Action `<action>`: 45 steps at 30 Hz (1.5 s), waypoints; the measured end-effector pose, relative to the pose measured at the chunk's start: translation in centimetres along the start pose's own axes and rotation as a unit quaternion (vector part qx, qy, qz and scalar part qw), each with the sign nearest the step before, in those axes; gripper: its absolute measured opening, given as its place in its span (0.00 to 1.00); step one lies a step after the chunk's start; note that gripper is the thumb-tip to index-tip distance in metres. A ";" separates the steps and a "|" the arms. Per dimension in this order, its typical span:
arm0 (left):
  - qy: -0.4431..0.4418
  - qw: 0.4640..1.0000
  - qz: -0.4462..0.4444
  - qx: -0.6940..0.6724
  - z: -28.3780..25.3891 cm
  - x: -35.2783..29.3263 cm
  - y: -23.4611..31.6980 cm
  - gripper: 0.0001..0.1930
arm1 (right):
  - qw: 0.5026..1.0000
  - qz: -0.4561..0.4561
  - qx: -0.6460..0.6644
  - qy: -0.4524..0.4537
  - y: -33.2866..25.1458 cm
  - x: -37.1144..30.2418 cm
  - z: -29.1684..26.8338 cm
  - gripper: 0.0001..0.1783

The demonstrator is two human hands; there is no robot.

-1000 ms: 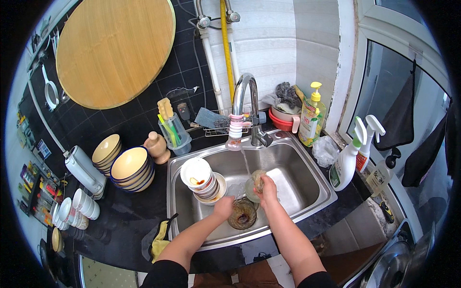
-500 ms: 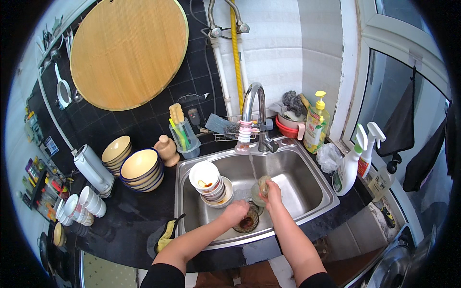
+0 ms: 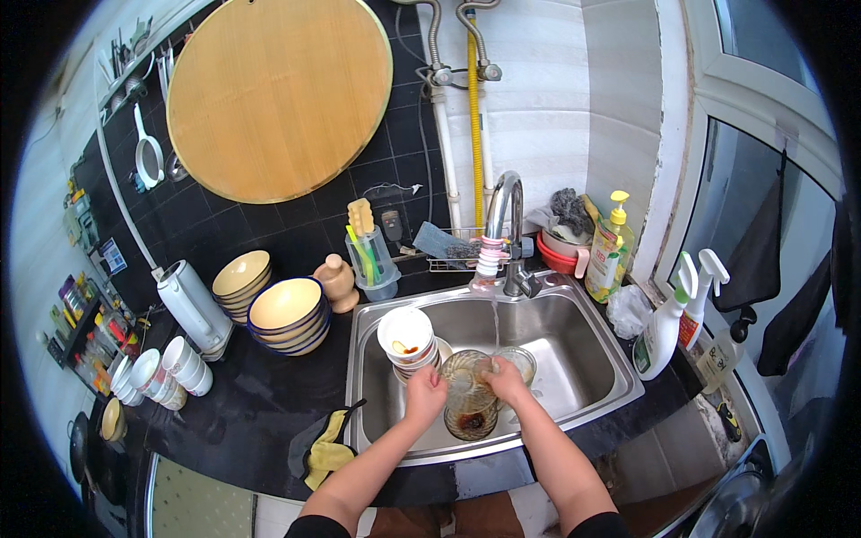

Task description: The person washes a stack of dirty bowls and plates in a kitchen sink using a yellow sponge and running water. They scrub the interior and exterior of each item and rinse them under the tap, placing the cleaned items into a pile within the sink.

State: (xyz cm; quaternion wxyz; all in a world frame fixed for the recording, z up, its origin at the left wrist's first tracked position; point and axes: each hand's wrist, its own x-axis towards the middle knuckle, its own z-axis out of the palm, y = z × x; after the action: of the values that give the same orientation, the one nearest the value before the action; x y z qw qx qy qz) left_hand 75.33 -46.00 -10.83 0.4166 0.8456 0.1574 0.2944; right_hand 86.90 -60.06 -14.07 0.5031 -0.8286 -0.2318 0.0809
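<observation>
The ribbed glass bowl (image 3: pixel 467 369) lies between my two hands, just right of my left hand (image 3: pixel 425 394) and left of my right hand (image 3: pixel 506 380), so neither is clearly nearer. Being round, it shows no long axis; the line from hand to hand runs across it, left to right. My right fingers are closed on its right edge. My left fingers are curled in at its left edge, but whether they pinch the rim or only press against it, I cannot tell.

It is over the near part of the sink (image 3: pixel 587 368), on the near side of the running water (image 3: pixel 496 334). The glass looks clear, faintly amber, and wet. Just nearer to me, partly overlapped by it, sits a second glass bowl (image 3: pixel 473 423) with dark brown residue inside. A clear glass dish (image 3: pixel 522 360) lies just beyond my right hand, and stacked white bowls (image 3: pixel 405 334) stand on the far left.
</observation>
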 end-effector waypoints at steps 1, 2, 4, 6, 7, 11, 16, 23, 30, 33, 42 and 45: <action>-0.009 0.996 -0.056 -0.072 0.9 -0.2 -1.2 0.04 | 0.994 0.020 0.104 -0.029 1.5 0.6 0.1 0.25; -0.015 0.983 -0.114 -0.143 1.8 -0.4 -2.4 0.04 | 0.995 0.022 0.093 -0.018 1.1 0.4 0.1 0.24; -0.109 0.918 -0.211 -0.317 2.4 -0.6 -3.0 0.14 | 0.997 0.026 0.069 0.007 -0.1 -0.4 -0.2 0.23; -0.215 0.764 -0.322 -0.516 1.7 -0.9 -2.2 0.20 | 0.999 0.013 0.032 0.020 -1.2 -1.3 -0.2 0.23; -0.221 0.770 -0.321 -0.505 1.8 -1.2 -2.0 0.21 | 1.000 0.006 0.012 0.026 -1.6 -1.6 -0.1 0.24; -0.207 0.770 -0.345 -0.496 1.9 -1.2 -2.7 0.23 | 0.961 -0.237 -0.137 0.026 -2.9 -2.0 0.6 0.32; -0.171 0.795 -0.331 -0.478 2.0 -1.0 -3.4 0.31 | 0.916 -0.365 -0.161 -0.042 -5.7 -3.2 2.8 0.29; -0.067 0.833 -0.326 -0.441 2.4 -0.8 -4.2 0.29 | 0.927 -0.245 -0.189 -0.213 -5.9 -3.7 3.0 0.18; -0.176 0.803 -0.304 -0.482 1.4 -1.1 -1.6 0.28 | 0.890 -0.358 -0.277 -0.047 -5.6 -1.6 1.3 0.15; -0.106 0.867 -0.261 -0.411 2.0 -0.8 -3.4 0.27 | 0.955 -0.224 -0.099 -0.166 -8.2 -2.9 2.6 0.14; -0.184 0.798 -0.296 -0.492 2.1 -1.0 -2.3 0.26 | 0.807 -0.417 -0.414 -0.062 -8.5 -1.4 -0.2 0.07; -0.139 0.812 -0.280 -0.493 2.0 -1.2 -1.8 0.25 | 0.835 -0.422 -0.347 -0.075 -10.4 -2.0 0.5 0.06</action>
State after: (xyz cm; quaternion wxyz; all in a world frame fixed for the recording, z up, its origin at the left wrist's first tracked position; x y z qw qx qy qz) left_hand 75.57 -46.75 -13.65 0.8596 0.4778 0.1614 0.0821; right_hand 81.79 -56.56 -5.51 0.1495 -0.7622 -0.6084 -0.1631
